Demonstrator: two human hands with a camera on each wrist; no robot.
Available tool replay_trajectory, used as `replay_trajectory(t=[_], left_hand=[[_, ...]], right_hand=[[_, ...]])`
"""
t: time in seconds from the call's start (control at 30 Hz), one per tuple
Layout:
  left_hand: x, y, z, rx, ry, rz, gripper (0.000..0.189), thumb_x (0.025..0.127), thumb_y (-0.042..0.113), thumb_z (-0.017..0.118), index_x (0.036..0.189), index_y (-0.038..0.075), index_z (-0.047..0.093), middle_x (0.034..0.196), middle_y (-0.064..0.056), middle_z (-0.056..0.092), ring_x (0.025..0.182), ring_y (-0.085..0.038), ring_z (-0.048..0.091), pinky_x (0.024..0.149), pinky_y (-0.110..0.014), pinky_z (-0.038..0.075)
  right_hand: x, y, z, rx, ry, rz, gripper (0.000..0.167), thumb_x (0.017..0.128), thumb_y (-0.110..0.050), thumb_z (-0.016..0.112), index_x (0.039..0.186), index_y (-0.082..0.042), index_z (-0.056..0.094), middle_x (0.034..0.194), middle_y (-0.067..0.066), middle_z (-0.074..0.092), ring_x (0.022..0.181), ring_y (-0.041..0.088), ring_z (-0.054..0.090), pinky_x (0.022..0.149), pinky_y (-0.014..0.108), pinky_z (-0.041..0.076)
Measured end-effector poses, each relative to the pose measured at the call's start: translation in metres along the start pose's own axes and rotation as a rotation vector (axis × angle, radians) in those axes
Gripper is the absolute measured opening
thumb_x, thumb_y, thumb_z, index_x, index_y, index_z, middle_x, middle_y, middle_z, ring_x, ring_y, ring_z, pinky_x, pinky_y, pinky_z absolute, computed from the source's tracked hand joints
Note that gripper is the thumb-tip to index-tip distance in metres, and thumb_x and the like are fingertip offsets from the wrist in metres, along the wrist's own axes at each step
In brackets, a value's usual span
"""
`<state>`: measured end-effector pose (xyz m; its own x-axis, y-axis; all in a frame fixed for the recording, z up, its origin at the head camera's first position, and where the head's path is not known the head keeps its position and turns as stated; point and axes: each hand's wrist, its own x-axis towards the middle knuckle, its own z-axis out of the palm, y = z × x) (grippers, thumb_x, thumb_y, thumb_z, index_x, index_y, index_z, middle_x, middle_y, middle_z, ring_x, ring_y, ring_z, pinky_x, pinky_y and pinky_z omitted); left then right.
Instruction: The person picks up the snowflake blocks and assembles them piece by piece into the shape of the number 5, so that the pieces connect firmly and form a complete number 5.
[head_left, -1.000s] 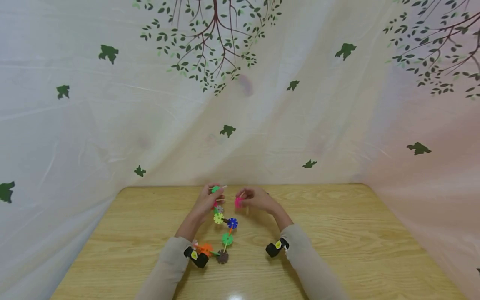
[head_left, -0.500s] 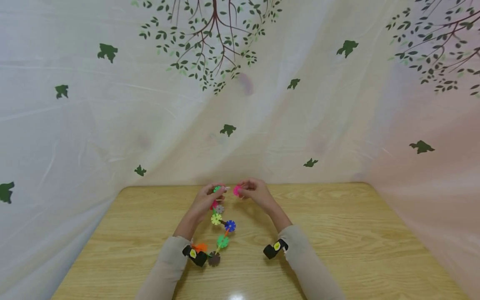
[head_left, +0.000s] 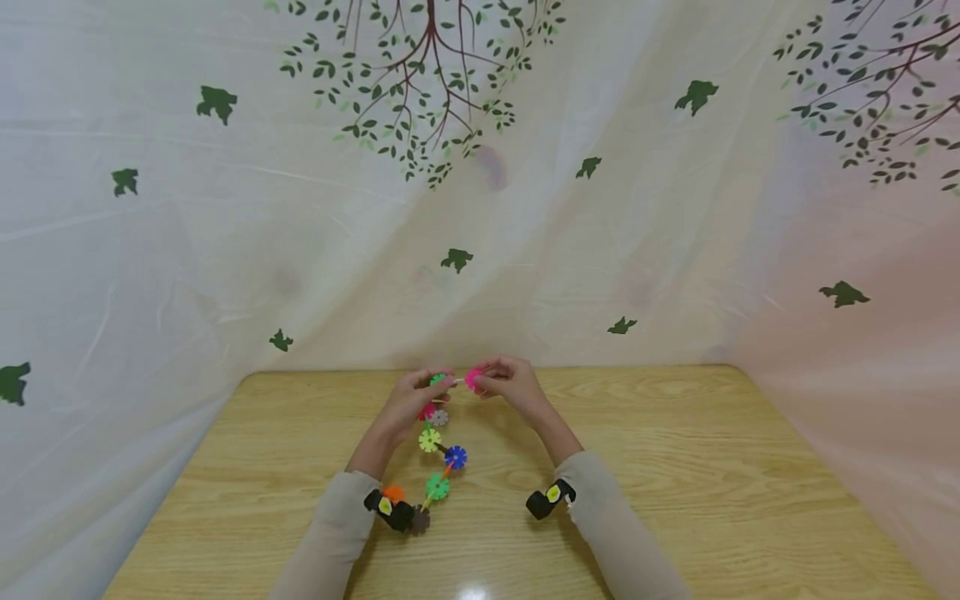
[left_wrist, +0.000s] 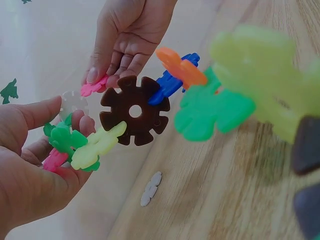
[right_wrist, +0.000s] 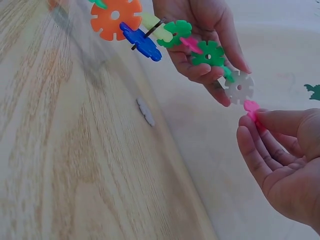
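Observation:
In the head view my left hand (head_left: 405, 404) pinches a whitish notched disc (right_wrist: 239, 93) at the end of a chain of interlocking plastic discs. Between thumb and fingers, my right hand (head_left: 513, 387) holds a pink notched disc (head_left: 473, 380). Its edge meets the white disc's rim in the right wrist view; how deep the slots engage cannot be told. From the left hand the chain hangs towards the wearer, with a brown disc (left_wrist: 117, 112), a blue disc (head_left: 455, 457), a green disc (head_left: 437, 487) and an orange disc (right_wrist: 101, 22) among others. The left wrist camera hides part of it.
A loose grey disc (right_wrist: 145, 112) lies on the wooden table (head_left: 675, 467) near its far edge, close to the left hand. Behind that edge hangs a pale cloth (head_left: 337, 250) printed with leaves and branches. Black cameras (head_left: 546, 500) sit on both wrists.
My right hand has risen and moved slightly left, bringing the pink disc up to the white one. The chain's lower end has swung left, towards the left wrist.

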<state>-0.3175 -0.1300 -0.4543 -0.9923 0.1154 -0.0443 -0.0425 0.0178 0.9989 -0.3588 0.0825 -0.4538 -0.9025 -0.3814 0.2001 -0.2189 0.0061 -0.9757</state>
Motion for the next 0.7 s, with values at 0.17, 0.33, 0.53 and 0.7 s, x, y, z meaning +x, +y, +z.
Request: replay_trajectory(t=[0.17,0.33,0.53,0.7], left_hand=[[-0.0008,0.0003,-0.0002,0.014,-0.006,-0.007,0.039,0.101,0.023,0.066,0.134,0.002,0.064,0.118,-0.01,0.067,0.105,-0.029,0.067,0.095,-0.04,0.058],[-0.0002,-0.0011,0.0022,-0.01,0.023,0.005,0.041,0.098,0.022,0.07,0.133,0.002,0.064,0.113,-0.005,0.07,0.107,-0.029,0.068,0.096,-0.041,0.058],[0.0004,-0.002,0.0065,-0.16,0.076,0.032,0.04,0.095,0.01,0.072,0.129,-0.009,0.062,0.097,0.0,0.074,0.09,-0.012,0.072,0.091,-0.031,0.06],[0.0007,-0.0026,0.0076,-0.216,0.061,0.052,0.039,0.096,0.003,0.068,0.129,-0.015,0.059,0.09,0.005,0.073,0.084,-0.007,0.073,0.084,-0.024,0.061]], right_hand=[[-0.0008,-0.0005,0.0008,-0.014,-0.009,0.011,0.027,0.095,-0.001,0.069,0.117,0.013,0.065,0.098,0.017,0.075,0.077,0.011,0.069,0.075,0.036,0.063],[-0.0006,0.0005,0.0014,-0.024,-0.005,0.012,0.027,0.095,-0.002,0.069,0.117,0.013,0.066,0.097,0.014,0.075,0.076,0.009,0.069,0.074,0.032,0.062],[-0.0015,-0.0015,0.0015,-0.01,-0.003,0.007,0.026,0.094,0.0,0.07,0.115,0.014,0.067,0.092,0.009,0.077,0.075,0.009,0.07,0.07,0.026,0.061],[-0.0026,-0.0031,-0.0008,-0.015,-0.023,-0.003,0.024,0.094,-0.001,0.071,0.113,0.013,0.069,0.092,0.008,0.077,0.075,0.01,0.07,0.071,0.026,0.061]])
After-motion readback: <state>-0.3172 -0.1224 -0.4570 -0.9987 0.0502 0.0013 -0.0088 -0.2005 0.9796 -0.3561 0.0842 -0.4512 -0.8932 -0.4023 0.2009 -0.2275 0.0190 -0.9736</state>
